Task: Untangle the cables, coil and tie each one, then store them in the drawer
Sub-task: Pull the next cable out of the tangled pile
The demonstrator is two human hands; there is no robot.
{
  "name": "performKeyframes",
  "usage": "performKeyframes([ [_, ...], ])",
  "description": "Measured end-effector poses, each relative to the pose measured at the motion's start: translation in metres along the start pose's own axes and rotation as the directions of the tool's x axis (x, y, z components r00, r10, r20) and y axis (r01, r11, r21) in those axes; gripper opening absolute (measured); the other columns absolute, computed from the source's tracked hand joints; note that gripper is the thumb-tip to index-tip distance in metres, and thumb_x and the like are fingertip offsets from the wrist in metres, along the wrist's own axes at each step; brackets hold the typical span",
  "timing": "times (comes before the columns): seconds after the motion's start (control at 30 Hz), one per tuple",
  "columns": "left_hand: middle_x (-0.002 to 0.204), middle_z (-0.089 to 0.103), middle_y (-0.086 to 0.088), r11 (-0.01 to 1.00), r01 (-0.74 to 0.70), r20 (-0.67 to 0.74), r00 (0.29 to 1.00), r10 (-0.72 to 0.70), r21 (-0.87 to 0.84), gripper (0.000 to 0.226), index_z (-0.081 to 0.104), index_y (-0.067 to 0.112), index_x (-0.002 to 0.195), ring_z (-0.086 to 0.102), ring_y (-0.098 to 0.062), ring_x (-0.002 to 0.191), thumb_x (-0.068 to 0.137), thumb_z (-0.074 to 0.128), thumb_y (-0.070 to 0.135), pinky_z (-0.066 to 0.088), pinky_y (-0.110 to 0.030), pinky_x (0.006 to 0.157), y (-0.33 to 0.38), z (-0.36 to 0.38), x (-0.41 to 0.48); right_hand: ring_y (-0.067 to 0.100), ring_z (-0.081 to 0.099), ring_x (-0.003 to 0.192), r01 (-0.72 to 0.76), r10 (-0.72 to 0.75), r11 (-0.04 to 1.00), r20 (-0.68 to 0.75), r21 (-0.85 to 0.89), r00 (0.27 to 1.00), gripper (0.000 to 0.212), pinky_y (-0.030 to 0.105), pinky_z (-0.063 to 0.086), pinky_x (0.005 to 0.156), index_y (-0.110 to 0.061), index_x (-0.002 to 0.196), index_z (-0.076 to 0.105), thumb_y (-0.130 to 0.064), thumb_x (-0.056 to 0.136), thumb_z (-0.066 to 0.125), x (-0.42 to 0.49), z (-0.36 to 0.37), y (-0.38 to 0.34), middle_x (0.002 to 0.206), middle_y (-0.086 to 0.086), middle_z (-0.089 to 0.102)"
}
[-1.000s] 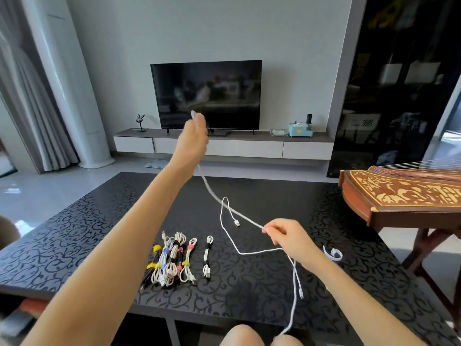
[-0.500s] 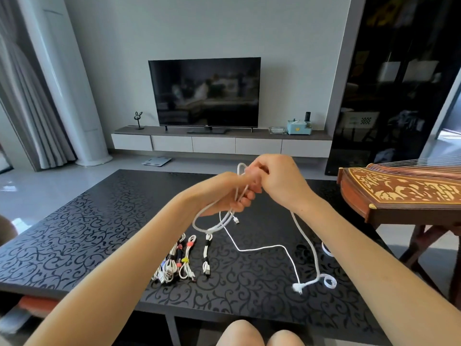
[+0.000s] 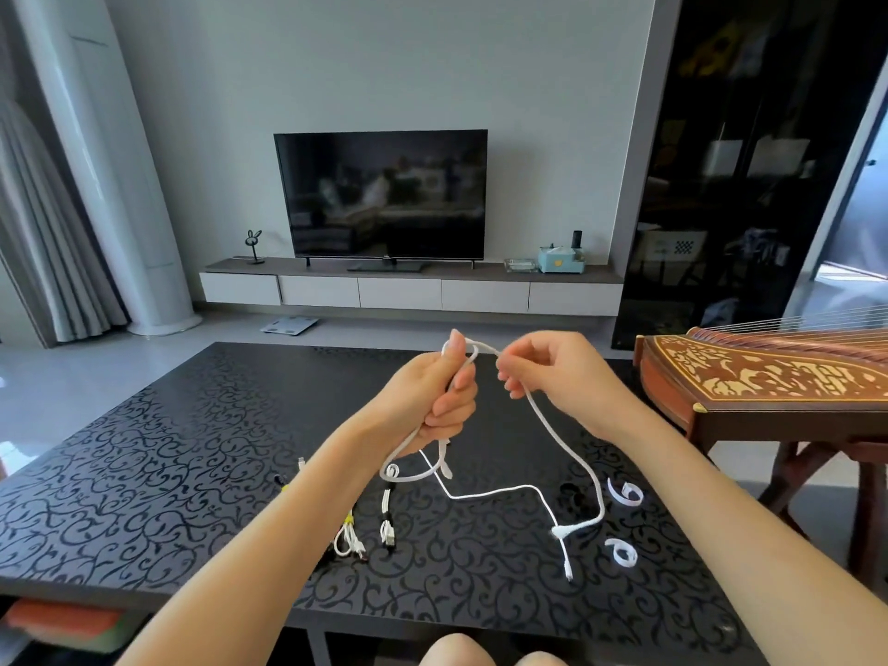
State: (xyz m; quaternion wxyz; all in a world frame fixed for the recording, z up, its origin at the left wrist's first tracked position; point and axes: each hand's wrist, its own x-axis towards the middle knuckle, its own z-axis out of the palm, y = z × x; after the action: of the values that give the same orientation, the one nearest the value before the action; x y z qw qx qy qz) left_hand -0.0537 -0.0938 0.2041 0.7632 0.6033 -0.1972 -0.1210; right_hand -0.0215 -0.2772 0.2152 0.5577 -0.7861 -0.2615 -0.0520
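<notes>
The left hand point(image 3: 432, 401) grips loops of a thin white cable point(image 3: 551, 427) above the black patterned surface point(image 3: 144, 473); the right hand point(image 3: 557, 372) pinches it alongside, its tail trailing onto the surface. 2 white ties point(image 3: 623, 556) lie nearby, a television point(image 3: 382, 194) beyond

The right hand point(image 3: 562, 377) has drawn apart from the left hand point(image 3: 432, 401) — white cable point(image 3: 563, 440) stretched between them.
</notes>
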Motion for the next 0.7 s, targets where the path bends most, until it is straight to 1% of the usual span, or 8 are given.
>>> performKeyframes([
  [0.1, 0.039, 0.029, 0.003, 0.991, -0.054, -0.111, 0.991, 0.069, 0.125, 0.059, 0.05, 0.013, 0.058, 0.023, -0.007, 0.032, 0.095, 0.029, 0.054, 0.022, -0.014, 0.032, -0.01, 0.006, 0.006, 0.006, 0.057, 0.046, -0.044, 0.039, 0.999, -0.226, -0.017, 0.973, 0.024, 0.017, 0.048, 0.048, -0.01, 0.07, 0.067, -0.027, 0.087, 0.067, -0.006, 0.015, 0.006, 0.054, -0.002, 0.064],
  [0.2, 0.039, 0.03, 0.002, 0.959, -0.085, -0.243, 0.958, 0.153, 0.269, 0.065, 0.064, 0.007, 0.086, 0.024, -0.008, 0.032, 0.097, 0.02, 0.054, 0.022, -0.016, 0.034, -0.017, 0.01, 0.011, 0.002, 0.049, 0.037, -0.054, 0.058, 0.998, -0.344, 0.02, 0.937, 0.034, 0.014, 0.039, 0.043, -0.013, 0.059, 0.065, -0.028, 0.09, 0.063, -0.01, 0.035, 0.003, 0.043, -0.003, 0.059],
  [0.27, 0.04, 0.031, 0.002, 0.943, -0.087, -0.297, 0.936, 0.188, 0.32, 0.066, 0.065, 0.01, 0.093, 0.024, -0.008, 0.033, 0.094, 0.021, 0.058, 0.019, -0.019, 0.036, -0.021, 0.012, 0.013, 0.002, 0.045, 0.036, -0.104, 0.124, 0.992, -0.379, 0.074, 0.917, 0.038, 0.018, 0.037, 0.046, -0.014, 0.055, 0.063, -0.028, 0.091, 0.062, -0.01, 0.045, 0.0, 0.04, -0.004, 0.055],
  [0.37, 0.042, 0.035, 0.004, 0.949, -0.078, -0.333, 0.925, 0.183, 0.305, 0.076, 0.065, 0.001, 0.097, 0.026, -0.008, 0.037, 0.09, 0.024, 0.064, 0.02, -0.023, 0.038, -0.024, 0.012, 0.017, 0.008, 0.044, 0.039, -0.179, 0.234, 0.968, -0.383, 0.174, 0.894, 0.043, 0.024, 0.036, 0.048, -0.007, 0.054, 0.064, -0.029, 0.091, 0.062, -0.01, 0.056, -0.001, 0.04, -0.004, 0.052],
  [0.47, 0.044, 0.042, 0.006, 0.964, -0.059, -0.337, 0.93, 0.148, 0.258, 0.058, 0.069, 0.012, 0.095, 0.03, -0.006, 0.039, 0.095, 0.033, 0.058, 0.024, -0.018, 0.038, -0.024, 0.012, 0.019, 0.012, 0.041, 0.039, -0.194, 0.285, 0.948, -0.394, 0.253, 0.874, 0.048, 0.025, 0.034, 0.045, -0.006, 0.048, 0.06, -0.029, 0.091, 0.062, -0.01, 0.064, -0.003, 0.04, 0.001, 0.05],
  [0.57, 0.045, 0.045, 0.004, 0.971, -0.076, -0.368, 0.916, 0.158, 0.227, 0.047, 0.06, 0.011, 0.077, 0.035, -0.005, 0.038, 0.096, 0.042, 0.049, 0.026, -0.017, 0.039, -0.025, 0.011, 0.022, 0.01, 0.044, 0.036, -0.164, 0.195, 0.98, -0.405, 0.111, 0.893, 0.056, 0.029, 0.039, 0.049, -0.011, 0.043, 0.057, -0.034, 0.094, 0.057, -0.013, 0.07, -0.005, 0.04, 0.001, 0.053],
  [0.63, 0.054, 0.043, -0.002, 0.986, -0.087, -0.459, 0.877, 0.145, 0.145, 0.045, 0.053, 0.011, 0.074, 0.037, -0.009, 0.042, 0.096, 0.043, 0.049, 0.031, -0.021, 0.042, -0.025, 0.01, 0.025, 0.013, 0.05, 0.04, -0.115, 0.106, 0.993, -0.353, -0.003, 0.93, 0.054, 0.035, 0.048, 0.053, -0.005, 0.052, 0.062, -0.035, 0.096, 0.053, -0.019, 0.073, -0.005, 0.044, 0.003, 0.057],
  [0.7, 0.057, 0.042, -0.001, 0.992, -0.13, -0.577, 0.809, 0.111, 0.009, 0.044, 0.049, 0.013, 0.07, 0.041, -0.012, 0.048, 0.097, 0.042, 0.047, 0.04, -0.025, 0.048, -0.02, 0.006, 0.029, 0.015, 0.055, 0.048, -0.035, 0.013, 0.996, -0.253, -0.08, 0.967, 0.042, 0.037, 0.051, 0.059, -0.005, 0.063, 0.066, -0.031, 0.095, 0.055, -0.027, 0.076, 0.0, 0.052, 0.004, 0.062],
])
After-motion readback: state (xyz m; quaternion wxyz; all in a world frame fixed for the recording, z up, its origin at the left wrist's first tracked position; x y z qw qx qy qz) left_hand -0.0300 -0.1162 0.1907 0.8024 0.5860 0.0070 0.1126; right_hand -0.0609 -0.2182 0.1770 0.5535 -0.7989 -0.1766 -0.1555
